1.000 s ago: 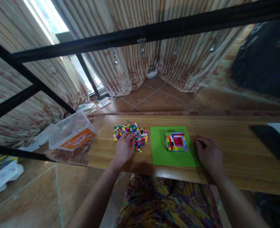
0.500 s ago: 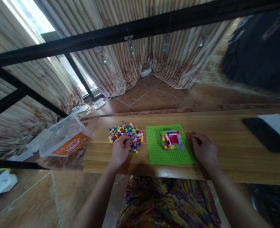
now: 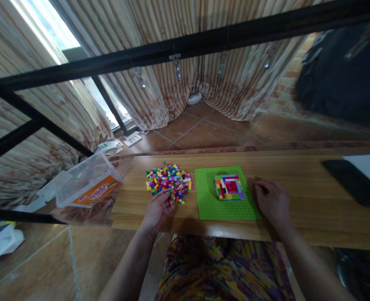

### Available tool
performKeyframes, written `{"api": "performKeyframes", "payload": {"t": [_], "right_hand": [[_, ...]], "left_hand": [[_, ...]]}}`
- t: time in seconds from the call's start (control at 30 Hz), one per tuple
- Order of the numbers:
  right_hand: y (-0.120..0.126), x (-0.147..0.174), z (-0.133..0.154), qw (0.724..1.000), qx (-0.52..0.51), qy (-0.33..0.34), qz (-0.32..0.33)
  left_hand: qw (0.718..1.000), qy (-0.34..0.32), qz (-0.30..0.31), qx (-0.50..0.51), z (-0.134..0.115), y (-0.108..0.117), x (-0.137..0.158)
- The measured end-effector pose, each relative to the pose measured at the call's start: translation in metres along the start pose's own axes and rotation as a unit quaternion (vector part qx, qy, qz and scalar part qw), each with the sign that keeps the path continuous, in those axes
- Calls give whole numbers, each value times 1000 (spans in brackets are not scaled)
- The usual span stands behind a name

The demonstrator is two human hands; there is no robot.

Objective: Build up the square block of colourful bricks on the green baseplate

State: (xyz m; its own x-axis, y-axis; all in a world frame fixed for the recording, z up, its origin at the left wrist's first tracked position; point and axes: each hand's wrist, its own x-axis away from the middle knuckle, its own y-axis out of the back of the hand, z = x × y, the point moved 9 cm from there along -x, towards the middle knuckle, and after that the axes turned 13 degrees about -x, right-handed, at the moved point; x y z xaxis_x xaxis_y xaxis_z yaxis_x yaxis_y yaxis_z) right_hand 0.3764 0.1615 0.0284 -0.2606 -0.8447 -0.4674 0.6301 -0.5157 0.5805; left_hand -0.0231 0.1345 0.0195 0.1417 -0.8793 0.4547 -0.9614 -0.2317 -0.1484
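My left hand [image 3: 160, 209] is turned partly palm up at the near edge of a pile of small coloured toy bricks [image 3: 169, 179]. Its fingers are closed, with a small green toy brick [image 3: 170, 191] showing at the fingertips. A green studded baseplate [image 3: 210, 211] lies right of the pile. On it stands a low square build of many-coloured bricks [image 3: 230, 187], with red in the middle. My right hand [image 3: 273, 200] rests curled on the table just right of the baseplate; whatever its fingers may hold is hidden.
The bricks lie on a long wooden table [image 3: 307, 200]. A clear plastic box [image 3: 87, 182] with an orange label stands beyond the left end. A dark flat object [image 3: 351, 179] and white paper [image 3: 367, 167] lie at the right. A black metal bar [image 3: 204, 44] crosses above.
My left hand has drawn back slightly from the pile and rolled from palm down to partly palm up. My right hand stays beside the baseplate. The view has shifted slightly.
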Motion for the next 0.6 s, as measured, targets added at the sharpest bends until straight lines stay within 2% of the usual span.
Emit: {"api": "performKeyframes", "payload": {"t": [0.13,0.27,0.47,0.6], "right_hand": [[0,-1,-1,1000,-6,-3,-3],[-1,-1,-1,1000,-5,-3,4],[-1,-1,-2,1000,-5,-4,1],[-2,0,-3,1000,-3,3,3]], "left_hand": [[1000,-12,8,-4,-3,-9,1],[998,-57,2,-25,-9,-12,-1],[985,-126,-37,-108,-19,-9,-7],[963,-150,-34,-223,-22,-15,-20]]}}
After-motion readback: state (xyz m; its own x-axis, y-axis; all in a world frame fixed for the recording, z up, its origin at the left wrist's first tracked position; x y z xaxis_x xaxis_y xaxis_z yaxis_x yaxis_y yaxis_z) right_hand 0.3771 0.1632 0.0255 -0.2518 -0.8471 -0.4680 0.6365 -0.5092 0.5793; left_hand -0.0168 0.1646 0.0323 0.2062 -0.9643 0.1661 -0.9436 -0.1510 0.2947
